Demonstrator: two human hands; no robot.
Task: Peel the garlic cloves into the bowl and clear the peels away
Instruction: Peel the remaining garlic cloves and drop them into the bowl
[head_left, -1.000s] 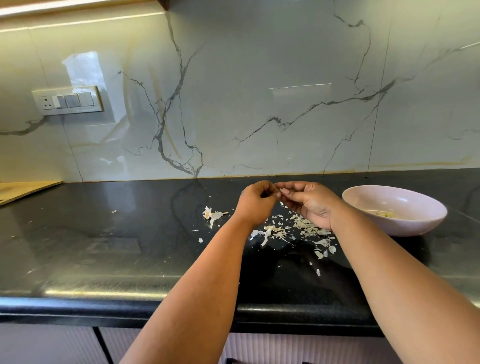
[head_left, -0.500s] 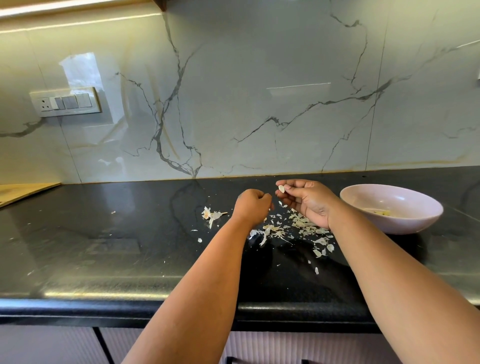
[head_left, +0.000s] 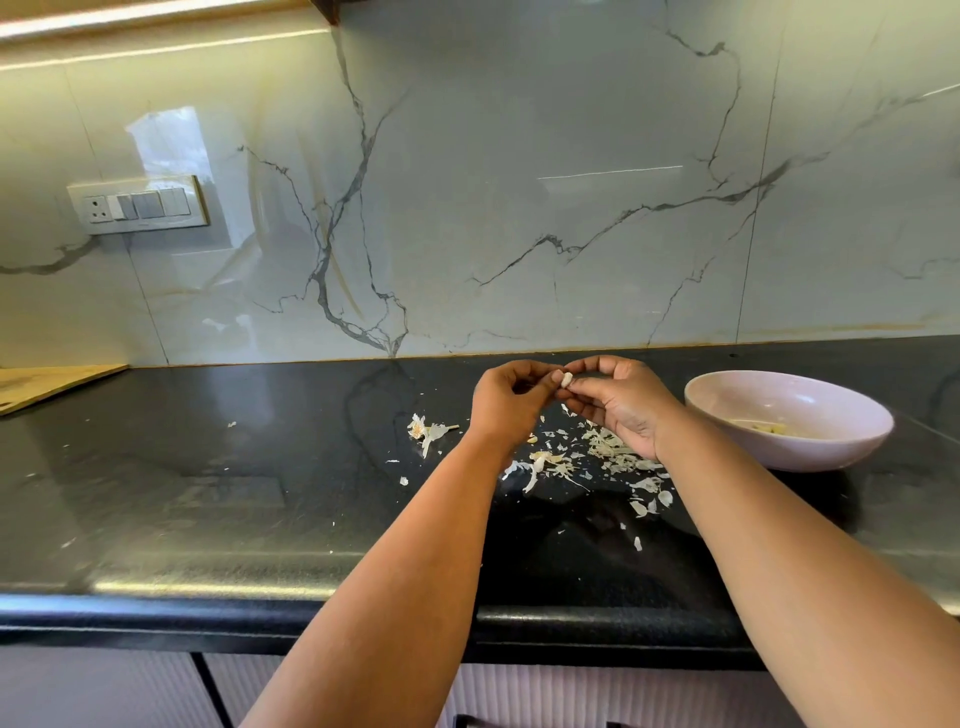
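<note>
Both hands back together on the clove

Left hand (head_left: 506, 400), apart half a second ago, has rejoined the right hand (head_left: 618, 400); both pinch the garlic clove (head_left: 567, 380) above the bench (head_left: 260, 493). Peeling likely continues; bowl (head_left: 789, 447) waits right, peels (head_left: 597, 457) uncleared.

Head view, down over countertop (head_left: 218, 499)

Worktop (head_left: 208, 493): black, glossy
Wall (head_left: 519, 182): veined marble
Switch plate (head_left: 139, 203): on wall, left
Wooden board (head_left: 47, 384): far left, on worktop
</note>
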